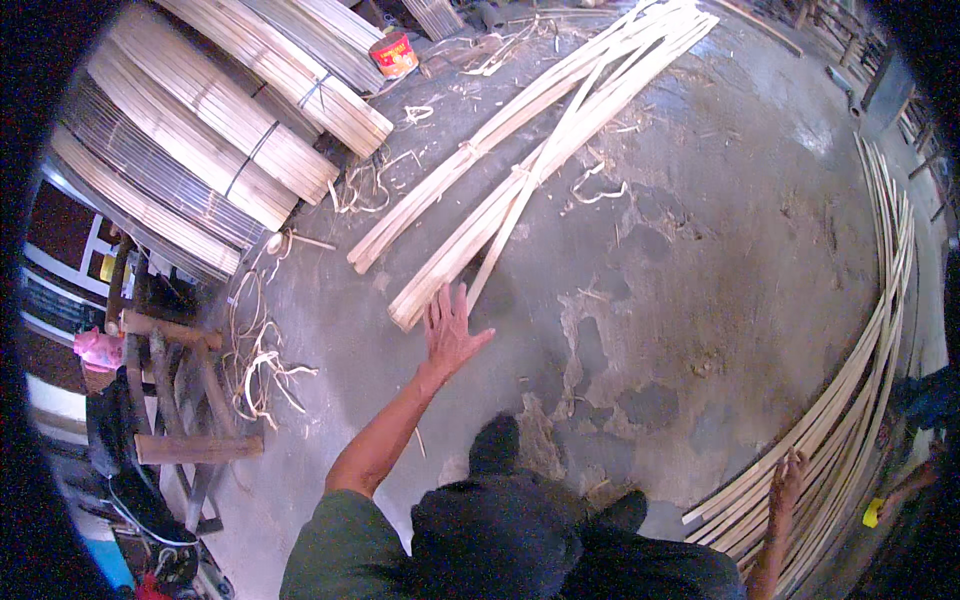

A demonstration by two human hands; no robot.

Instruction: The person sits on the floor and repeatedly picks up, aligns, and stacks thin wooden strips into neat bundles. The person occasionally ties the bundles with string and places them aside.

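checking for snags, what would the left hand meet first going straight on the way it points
The left hand would likely meet the nearer bundle of pale strips first; depth is unclear.

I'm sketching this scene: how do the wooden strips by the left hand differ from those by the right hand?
The left strips mostly lie packed together; the right strips fan out loosely. The left strips have a tie partway along; the right strips show no clear tie. Both are long, thin and pale.

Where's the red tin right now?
In the head view, the red tin is at the upper left, just right of the stacked bundles of pale strips and well beyond the person's left hand.
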